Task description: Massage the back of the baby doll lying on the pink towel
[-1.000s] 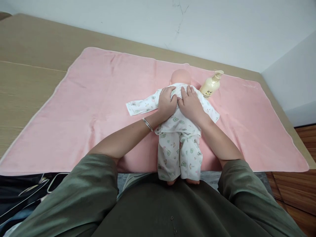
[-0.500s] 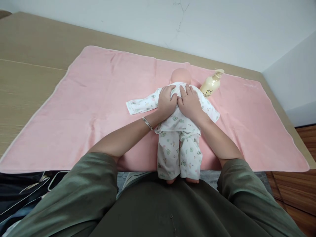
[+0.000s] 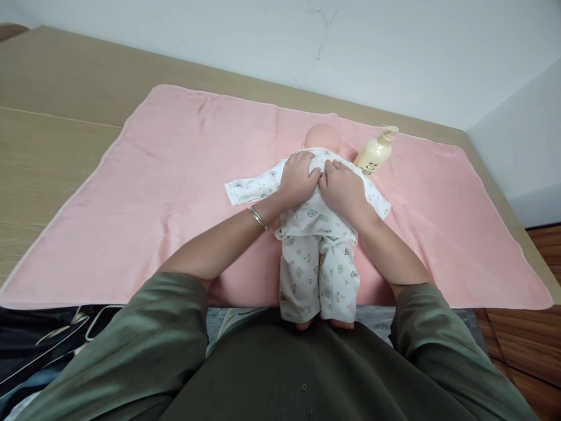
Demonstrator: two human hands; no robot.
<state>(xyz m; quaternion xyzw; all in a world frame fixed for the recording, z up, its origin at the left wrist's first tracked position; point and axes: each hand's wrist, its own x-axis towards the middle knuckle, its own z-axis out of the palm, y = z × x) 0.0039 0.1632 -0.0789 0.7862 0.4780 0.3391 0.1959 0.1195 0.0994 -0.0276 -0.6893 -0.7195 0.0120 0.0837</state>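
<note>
A doll (image 3: 322,137) in a white patterned top (image 3: 318,219) and matching trousers (image 3: 299,278) lies face down, head away from me and feet toward me. My left hand (image 3: 299,178) rests on the left side of its upper back, thumb pointing inward. Beside it, my right hand (image 3: 344,190) lies on the right side of the back, its fingers a little bent. The two thumbs are close together at the middle. Neither hand shows a lifted object. A pale yellow pump bottle (image 3: 373,155) lies just right of the doll's head.
A pink cloth (image 3: 109,216) is spread under the doll on a wooden table (image 3: 61,76). Behind the table stands a pale wall (image 3: 245,35). Dark items (image 3: 39,345) are below the table's front edge at left, and brown wood (image 3: 521,333) shows at lower right.
My right hand has slid slightly down the doll's back, and its fingers look more bent and closer together. The left hand has shifted slightly right.
</note>
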